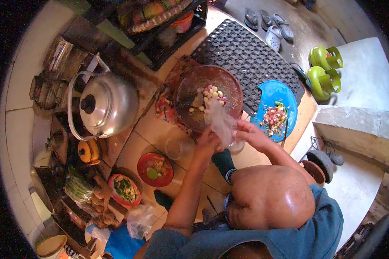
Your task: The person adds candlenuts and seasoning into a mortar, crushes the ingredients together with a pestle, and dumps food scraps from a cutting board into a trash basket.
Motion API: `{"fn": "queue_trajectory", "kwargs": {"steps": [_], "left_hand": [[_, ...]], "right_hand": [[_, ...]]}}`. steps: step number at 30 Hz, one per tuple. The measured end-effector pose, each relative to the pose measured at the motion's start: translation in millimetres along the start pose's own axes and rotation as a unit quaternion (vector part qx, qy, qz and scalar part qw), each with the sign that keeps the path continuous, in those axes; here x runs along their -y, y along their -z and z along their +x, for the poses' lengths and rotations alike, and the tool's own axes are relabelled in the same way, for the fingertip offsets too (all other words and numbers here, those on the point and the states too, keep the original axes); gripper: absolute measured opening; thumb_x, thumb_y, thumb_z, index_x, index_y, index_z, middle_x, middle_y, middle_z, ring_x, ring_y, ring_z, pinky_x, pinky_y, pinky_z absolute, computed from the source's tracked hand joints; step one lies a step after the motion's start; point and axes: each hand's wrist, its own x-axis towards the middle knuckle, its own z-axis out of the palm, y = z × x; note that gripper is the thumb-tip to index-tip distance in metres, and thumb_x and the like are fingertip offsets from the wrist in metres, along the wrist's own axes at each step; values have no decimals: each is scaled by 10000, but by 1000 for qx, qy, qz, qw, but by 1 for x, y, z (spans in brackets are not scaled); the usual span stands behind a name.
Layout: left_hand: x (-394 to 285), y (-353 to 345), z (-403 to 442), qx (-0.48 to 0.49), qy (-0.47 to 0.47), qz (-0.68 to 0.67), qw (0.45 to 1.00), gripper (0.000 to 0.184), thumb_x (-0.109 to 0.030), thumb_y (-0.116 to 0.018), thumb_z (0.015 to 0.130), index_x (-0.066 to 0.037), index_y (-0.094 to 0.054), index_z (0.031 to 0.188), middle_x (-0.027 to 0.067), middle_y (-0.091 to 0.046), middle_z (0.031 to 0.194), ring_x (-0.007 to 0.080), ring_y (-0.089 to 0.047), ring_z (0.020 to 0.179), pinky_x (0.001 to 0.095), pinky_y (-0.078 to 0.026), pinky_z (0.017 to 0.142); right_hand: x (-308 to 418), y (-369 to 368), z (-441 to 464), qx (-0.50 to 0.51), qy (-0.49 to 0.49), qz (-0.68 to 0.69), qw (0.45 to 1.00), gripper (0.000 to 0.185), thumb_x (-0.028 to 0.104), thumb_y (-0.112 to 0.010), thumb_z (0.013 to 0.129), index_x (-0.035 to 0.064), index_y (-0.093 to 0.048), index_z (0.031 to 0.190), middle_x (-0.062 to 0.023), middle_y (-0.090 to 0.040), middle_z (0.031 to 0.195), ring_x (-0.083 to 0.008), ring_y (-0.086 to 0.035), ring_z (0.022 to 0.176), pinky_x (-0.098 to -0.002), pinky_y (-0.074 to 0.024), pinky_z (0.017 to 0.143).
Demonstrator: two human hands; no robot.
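Note:
A clear plastic bag [222,123] hangs over the near edge of a round brown stone mortar [188,93]. My left hand [208,140] is closed on the bag's lower left side. On its right side, my right hand [248,134] holds the bag with bent fingers. Inside the mortar lie several pale nuts or cloves [212,93] with a few pinkish pieces. To the right, a blue cutting board [267,90] carries chopped reddish pieces and peelings [274,118]. What the bag contains, if anything, is too blurred to tell.
A large metal kettle [112,103] stands at the left, near an orange pot [94,151]. Two red bowls [139,170] [138,196] hold food on the tiled floor. Behind the mortar lies a black rubber mat [246,54]. Green gas cylinders [317,77] stand at the right.

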Motion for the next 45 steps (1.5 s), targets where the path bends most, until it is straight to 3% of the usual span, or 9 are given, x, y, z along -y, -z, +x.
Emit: {"fn": "queue_trajectory", "kwargs": {"steps": [5,9,13,15,24,30,33,41,45], "left_hand": [[25,-8,-7,8,-274,299,914,539,-150,-636,762,-51,-465,1263,72,-610,1097,289,-598,986,378,-477,866],[17,4,-43,-8,-239,119,964,461,-100,-613,760,-17,-509,1201,91,-619,1058,229,-586,993,367,-467,868],[17,70,-58,-217,-283,192,914,439,-47,-603,753,-3,-508,1179,114,-625,1023,235,-580,1009,377,-455,878],[22,120,-56,-317,-305,334,833,400,-22,-574,751,-11,-523,1148,156,-630,964,286,-610,902,386,-480,786],[116,140,46,37,46,450,891,285,-133,-520,801,-4,-582,1048,205,-631,885,325,-633,818,423,-492,705],[147,113,80,-76,10,572,817,246,-120,-477,818,-18,-655,955,202,-647,891,319,-637,801,411,-493,738],[131,110,59,-111,-129,640,749,243,-137,-473,829,-17,-673,896,206,-650,940,335,-637,837,433,-496,756],[110,91,46,-64,-1,433,899,219,-83,-530,794,-30,-666,957,219,-639,955,366,-618,861,425,-491,777],[75,64,-12,-216,-160,405,874,267,-121,-537,818,-73,-641,1060,187,-650,940,319,-633,835,416,-492,726]], "right_hand": [[-13,1,2,32,4,-269,963,210,126,-634,818,2,-623,988,-44,-650,863,-147,-598,771,-298,-493,730],[-39,1,15,46,132,-279,950,368,98,-667,807,-4,-557,1143,-57,-606,1089,-131,-561,956,-286,-469,821],[-33,-20,2,192,-50,-75,977,419,175,-688,830,39,-542,1198,-109,-586,1180,-157,-562,1034,-314,-474,847],[-48,-6,0,131,-50,-261,955,468,177,-704,806,66,-526,1224,-133,-590,1163,-201,-569,1045,-331,-471,855],[-138,59,-5,-13,122,-745,656,657,128,-642,730,160,-417,1346,-205,-355,1396,-367,-343,1299,-525,-307,1022],[-149,70,9,-3,155,-750,643,815,299,-779,627,118,-400,1326,-217,-391,1326,-399,-362,1255,-491,-321,1019],[-110,47,-3,-19,160,-633,757,798,321,-770,644,99,-407,1318,-215,-416,1304,-403,-388,1222,-475,-334,1006],[-72,-26,30,112,365,-560,735,827,366,-749,673,141,-373,1375,-191,-406,1347,-388,-425,1181,-478,-367,955],[-76,-39,47,107,267,-587,757,825,378,-725,666,129,-388,1377,-183,-360,1388,-389,-354,1261,-492,-307,1037]]}}
